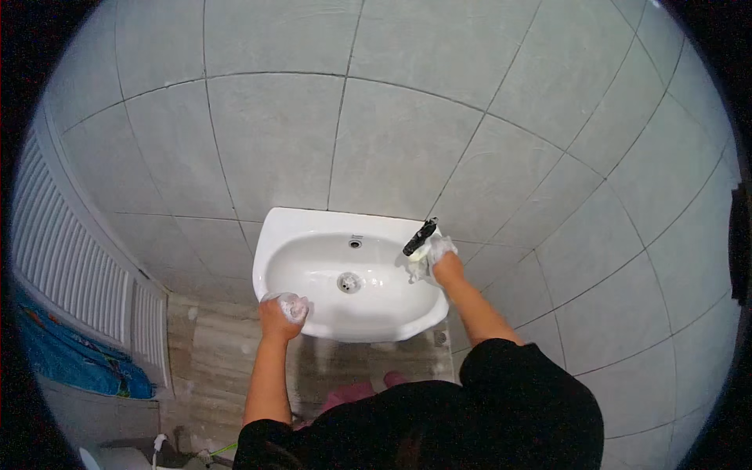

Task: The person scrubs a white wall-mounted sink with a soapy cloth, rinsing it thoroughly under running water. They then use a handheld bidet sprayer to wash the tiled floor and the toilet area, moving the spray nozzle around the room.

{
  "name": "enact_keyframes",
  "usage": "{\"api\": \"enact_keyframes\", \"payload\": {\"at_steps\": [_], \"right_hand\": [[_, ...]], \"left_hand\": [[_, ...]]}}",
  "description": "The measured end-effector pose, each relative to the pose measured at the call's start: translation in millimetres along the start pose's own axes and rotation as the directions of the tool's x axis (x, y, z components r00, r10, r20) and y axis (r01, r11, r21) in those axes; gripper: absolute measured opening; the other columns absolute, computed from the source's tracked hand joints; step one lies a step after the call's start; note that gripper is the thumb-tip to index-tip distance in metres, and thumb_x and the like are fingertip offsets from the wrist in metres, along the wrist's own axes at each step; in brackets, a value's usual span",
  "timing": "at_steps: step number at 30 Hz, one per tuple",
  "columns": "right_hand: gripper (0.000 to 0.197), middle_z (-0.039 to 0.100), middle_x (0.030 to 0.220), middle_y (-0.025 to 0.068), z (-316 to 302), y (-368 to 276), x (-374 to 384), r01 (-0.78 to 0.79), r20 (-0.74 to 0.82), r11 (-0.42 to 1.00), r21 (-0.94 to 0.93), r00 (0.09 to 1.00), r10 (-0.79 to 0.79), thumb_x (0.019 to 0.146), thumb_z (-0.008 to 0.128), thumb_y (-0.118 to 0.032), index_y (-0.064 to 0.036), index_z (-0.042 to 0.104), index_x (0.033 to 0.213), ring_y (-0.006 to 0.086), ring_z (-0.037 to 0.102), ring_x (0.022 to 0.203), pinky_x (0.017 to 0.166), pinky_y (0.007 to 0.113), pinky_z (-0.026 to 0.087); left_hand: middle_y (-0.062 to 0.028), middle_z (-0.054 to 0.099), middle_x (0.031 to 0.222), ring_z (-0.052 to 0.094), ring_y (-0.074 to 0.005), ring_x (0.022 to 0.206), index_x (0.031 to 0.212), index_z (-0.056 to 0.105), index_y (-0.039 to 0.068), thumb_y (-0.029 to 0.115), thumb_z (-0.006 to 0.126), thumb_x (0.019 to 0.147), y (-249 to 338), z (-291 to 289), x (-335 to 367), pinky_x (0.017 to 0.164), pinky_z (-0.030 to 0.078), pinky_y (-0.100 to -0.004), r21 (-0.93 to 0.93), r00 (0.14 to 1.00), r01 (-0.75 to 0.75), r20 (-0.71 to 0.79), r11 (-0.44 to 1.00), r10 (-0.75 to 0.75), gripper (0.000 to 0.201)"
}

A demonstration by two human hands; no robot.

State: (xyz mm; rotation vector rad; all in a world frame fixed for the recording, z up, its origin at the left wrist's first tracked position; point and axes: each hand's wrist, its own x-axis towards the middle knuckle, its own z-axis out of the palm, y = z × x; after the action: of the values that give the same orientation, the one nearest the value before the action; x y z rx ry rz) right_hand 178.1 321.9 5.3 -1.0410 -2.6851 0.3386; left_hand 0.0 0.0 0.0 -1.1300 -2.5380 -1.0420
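White lather covers the fingers of my left hand [283, 313], which is curled closed over the front left rim of the white sink [368, 323]. Whether anything lies inside it is hidden by the foam. Over the back right corner of the basin, my right hand [445, 265] is also foamy, and its fingers do not show clearly. Right beside it are a black tap [421, 236] and a pale yellowish piece [419, 254], perhaps soap. Foam [417, 271] clings to the basin wall below. The drain [348, 283] is uncovered.
Grey tiled walls [415, 149] rise behind the sink and to the right. At left stand a white louvred door [70, 243] and a blue patterned cloth [78, 352]. The floor [219, 345] is wood-patterned. A dark object [739, 243] hangs at the far right.
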Motion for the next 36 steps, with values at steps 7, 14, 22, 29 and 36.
{"api": "enact_keyframes", "payload": {"at_steps": [7, 14, 22, 29, 36], "right_hand": [[0.038, 0.058, 0.089, 0.0153, 0.5, -50.5, -55.3, 0.523, 0.626, 0.797, -0.303, 0.739, -0.248, 0.080, 0.040, -0.037, -0.0040, 0.059, 0.083, 0.0322, 0.054, 0.083, 0.070, 0.041, 0.043], [0.044, 0.055, 0.096, 0.0172, 58.1, -125.0, -61.6, 0.210, 0.580, 0.847, 0.488, 0.647, -0.494, 0.075, 0.051, -0.043, -0.0070, 0.052, 0.100, 0.0280, 0.053, 0.086, 0.078, 0.035, 0.040], [0.036, 0.058, 0.090, 0.0180, 29.4, -58.4, -40.8, 0.355, 0.687, 0.867, -0.350, 0.726, -0.020, 0.074, 0.042, -0.037, -0.0092, 0.057, 0.093, 0.0302, 0.056, 0.085, 0.073, 0.038, 0.043], [0.039, 0.056, 0.095, 0.0206, 81.8, -120.3, -36.2, 0.338, 0.750, 0.940, 0.040, 0.612, -0.252, 0.075, 0.047, -0.030, -0.0018, 0.052, 0.101, 0.0324, 0.054, 0.089, 0.079, 0.037, 0.042], [0.038, 0.053, 0.098, 0.0178, 85.0, -262.3, -50.7, 0.378, 0.295, 0.776, 0.504, 0.770, -0.566, 0.072, 0.053, -0.023, -0.0034, 0.048, 0.105, 0.0315, 0.053, 0.087, 0.079, 0.038, 0.041]], "left_hand": [[-0.0123, 0.057, 0.060, 0.053, -0.0321, 0.061, 0.056, 0.058, 0.006, 0.028, 0.059, 0.068, -16.4, 18.3, -13.1, 0.058, 0.042, -0.0390, 0.071, 0.984, -0.133, -0.108, 0.989, 0.141, 0.025], [-0.0124, 0.059, 0.066, 0.055, -0.0307, 0.065, 0.065, 0.060, 0.005, 0.021, 0.059, 0.070, -13.5, 15.5, -17.3, 0.061, 0.044, -0.0385, -0.159, 0.994, 0.098, -0.033, 0.982, -0.105, 0.017], [-0.0087, 0.057, 0.072, 0.054, -0.0192, 0.069, 0.082, 0.058, 0.003, 0.022, 0.053, 0.078, -143.2, -46.3, -184.7, 0.065, 0.043, -0.0309, -0.320, 0.838, 0.536, 0.086, 0.781, -0.540, 0.020], [-0.0078, 0.055, 0.082, 0.052, -0.0206, 0.068, 0.095, 0.054, 0.007, 0.033, 0.040, 0.084, -230.0, -90.4, -440.2, 0.065, 0.043, -0.0319, 0.336, -0.204, 0.941, 0.470, -0.040, -0.859, 0.031], [-0.0091, 0.055, 0.084, 0.052, -0.0214, 0.071, 0.096, 0.054, 0.006, 0.031, 0.043, 0.083, -228.6, -153.1, -469.5, 0.066, 0.043, -0.0324, 0.043, -0.196, 0.980, 0.404, -0.196, -0.894, 0.030]]}}
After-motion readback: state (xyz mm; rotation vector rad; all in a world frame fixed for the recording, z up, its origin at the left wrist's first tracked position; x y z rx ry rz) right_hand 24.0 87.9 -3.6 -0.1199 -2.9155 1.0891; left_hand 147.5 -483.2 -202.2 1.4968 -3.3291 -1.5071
